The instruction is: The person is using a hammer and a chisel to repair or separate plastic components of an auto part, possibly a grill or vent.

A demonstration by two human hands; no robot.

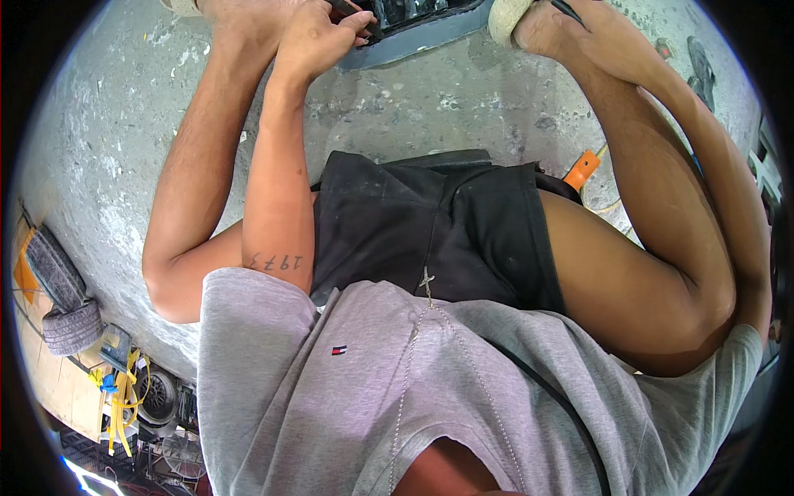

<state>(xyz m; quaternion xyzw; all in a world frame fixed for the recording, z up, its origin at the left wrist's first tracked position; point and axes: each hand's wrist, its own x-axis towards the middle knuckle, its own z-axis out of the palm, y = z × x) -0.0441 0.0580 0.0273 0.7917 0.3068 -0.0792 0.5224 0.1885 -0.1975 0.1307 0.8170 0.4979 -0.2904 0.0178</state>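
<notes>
My left hand (318, 41) reaches to the top edge of the view, its fingers closed around a small dark tool (357, 15). The tool's tip rests against a grey-blue panel with dark openings (413, 37) that lies on the concrete floor. My right hand (579, 33) is at the top right beside a foot in a pale shoe (506, 18). Its fingers pinch a thin dark object (566, 7) that the frame edge cuts off. I sit low, with my knees, black shorts and grey shirt filling the middle of the view.
An orange-handled tool (583, 169) with a yellow cord lies on the floor by my right thigh. Dark tyres (70, 326) are stacked at the left rim. A wheel and yellow straps (153, 397) sit at the lower left, and dark footwear (701, 70) at the upper right.
</notes>
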